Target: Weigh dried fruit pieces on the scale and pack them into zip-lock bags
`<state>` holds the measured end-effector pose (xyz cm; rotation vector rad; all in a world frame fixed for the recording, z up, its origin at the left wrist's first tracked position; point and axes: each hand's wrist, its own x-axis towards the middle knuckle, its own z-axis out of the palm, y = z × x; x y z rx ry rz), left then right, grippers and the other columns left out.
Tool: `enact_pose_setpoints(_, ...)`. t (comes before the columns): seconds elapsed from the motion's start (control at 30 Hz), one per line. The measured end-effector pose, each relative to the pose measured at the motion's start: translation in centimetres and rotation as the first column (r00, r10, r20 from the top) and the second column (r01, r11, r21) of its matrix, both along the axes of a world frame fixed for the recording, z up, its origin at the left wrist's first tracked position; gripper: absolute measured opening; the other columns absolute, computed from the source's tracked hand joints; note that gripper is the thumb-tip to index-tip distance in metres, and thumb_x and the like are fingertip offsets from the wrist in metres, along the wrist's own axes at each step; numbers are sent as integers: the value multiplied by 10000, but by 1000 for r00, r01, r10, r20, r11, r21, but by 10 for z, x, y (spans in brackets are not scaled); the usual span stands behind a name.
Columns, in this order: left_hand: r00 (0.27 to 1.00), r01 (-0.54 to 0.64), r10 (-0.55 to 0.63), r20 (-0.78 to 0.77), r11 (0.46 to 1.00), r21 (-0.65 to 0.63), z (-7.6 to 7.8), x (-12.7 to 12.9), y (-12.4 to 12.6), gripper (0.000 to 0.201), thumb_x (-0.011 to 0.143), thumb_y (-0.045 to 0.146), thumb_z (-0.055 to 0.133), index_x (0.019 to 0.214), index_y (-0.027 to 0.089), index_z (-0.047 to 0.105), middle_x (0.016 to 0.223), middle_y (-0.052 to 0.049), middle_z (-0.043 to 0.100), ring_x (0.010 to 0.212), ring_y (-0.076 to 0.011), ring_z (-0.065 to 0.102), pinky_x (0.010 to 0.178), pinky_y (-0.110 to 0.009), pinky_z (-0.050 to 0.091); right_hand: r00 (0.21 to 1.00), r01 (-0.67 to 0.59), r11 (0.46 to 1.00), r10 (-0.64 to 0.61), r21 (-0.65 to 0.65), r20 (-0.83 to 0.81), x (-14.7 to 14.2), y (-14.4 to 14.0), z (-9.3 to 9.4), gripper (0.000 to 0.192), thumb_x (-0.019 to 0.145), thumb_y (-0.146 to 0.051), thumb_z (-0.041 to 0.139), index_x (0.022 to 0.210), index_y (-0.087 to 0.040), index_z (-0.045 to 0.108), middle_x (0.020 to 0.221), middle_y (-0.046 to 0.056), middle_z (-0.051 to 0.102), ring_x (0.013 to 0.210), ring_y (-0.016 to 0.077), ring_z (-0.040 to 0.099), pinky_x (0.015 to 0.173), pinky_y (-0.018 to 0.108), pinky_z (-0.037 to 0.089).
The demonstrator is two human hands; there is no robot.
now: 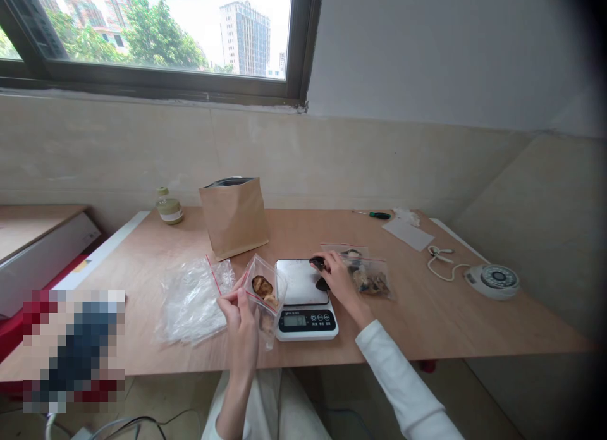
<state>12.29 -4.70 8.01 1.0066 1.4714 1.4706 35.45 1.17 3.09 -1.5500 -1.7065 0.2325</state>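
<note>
My left hand is closed on the edge of a clear zip bag, whose mouth gapes. Inside lie a dark brown dried piece and paler bits. To its right stands a white digital scale with a metal plate; the display digits are too small to read. Over the plate's right side, my right hand pinches a dark dried piece. Another dark piece shows under the fingers; whether it rests on the plate I cannot tell. Beside that hand are filled zip bags of dried pieces.
A pile of clear bags lies left of my left hand. Behind it stands an open brown paper pouch. A bottle, a screwdriver, a white sheet and a round white corded device sit farther out.
</note>
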Motion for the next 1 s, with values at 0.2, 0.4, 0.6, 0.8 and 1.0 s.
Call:
enact_pose_setpoints(0.2,995,58,-61,80,998,39,-16,3,4,346,878,547,441,1000,223,419,1174,-105,578,1157,-243,553,964,-394,446,966,-30,998,45,63,-254,-37,7,31,305,861,-424,569,1043,-192,647,981,70,614,573,112,522,612,275,471)
enact_pose_setpoints(0.4,995,62,-65,75,997,37,-7,8,1,327,885,528,442,978,216,407,1235,-111,562,1139,-227,570,909,-341,484,870,-428,903,423,40,-253,-88,-5,84,367,836,-318,623,1188,-222,587,1064,48,642,802,131,594,711,254,486)
enact_pose_setpoints(0.6,991,31,-43,124,995,99,-11,2,2,278,896,489,448,968,224,403,1304,-99,540,1178,-211,553,953,-356,472,904,-413,909,401,-60,-151,-58,-17,80,388,860,-227,533,1246,-261,548,1188,49,589,912,145,589,776,284,483)
enact_pose_setpoints(0.8,993,-11,-2,118,994,106,-24,-1,2,280,888,484,465,992,228,424,1232,-101,590,1188,-234,549,970,-399,468,971,-122,981,150,-151,189,-15,-22,25,283,882,-215,494,1141,-201,606,1156,93,601,1113,247,510,981,448,368)
enact_pose_setpoints(1.0,995,-34,25,94,995,95,-13,1,0,278,906,497,428,948,224,400,1300,-111,550,1200,-216,539,1011,-385,432,941,-20,985,77,-172,330,-17,-22,12,255,860,-281,574,1103,-209,607,1157,97,574,1097,282,482,942,453,377)
